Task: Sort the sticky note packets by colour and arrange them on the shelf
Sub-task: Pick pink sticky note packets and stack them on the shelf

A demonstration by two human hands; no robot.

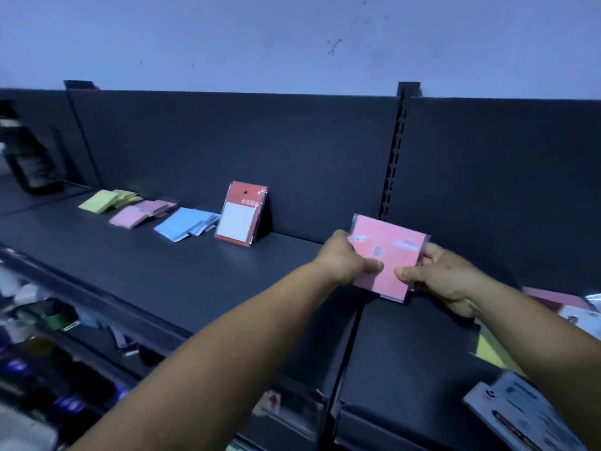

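Both my hands hold one pink sticky note packet (388, 252) in clear wrap above the dark shelf (227, 271). My left hand (344, 258) pinches its left edge and my right hand (445, 278) pinches its right edge. Farther left on the shelf lie sorted piles: yellow-green packets (104, 200), pink packets (136, 214) and blue packets (182, 226). A red-and-white packet (240, 216) stands leaning against the back panel.
More packets lie at the right edge: pink and white ones (566, 304), a yellow one (491, 353) and a white printed one (514, 415). A slotted upright (395, 151) divides the back panel. A lower shelf (48, 353) at the left holds cluttered goods.
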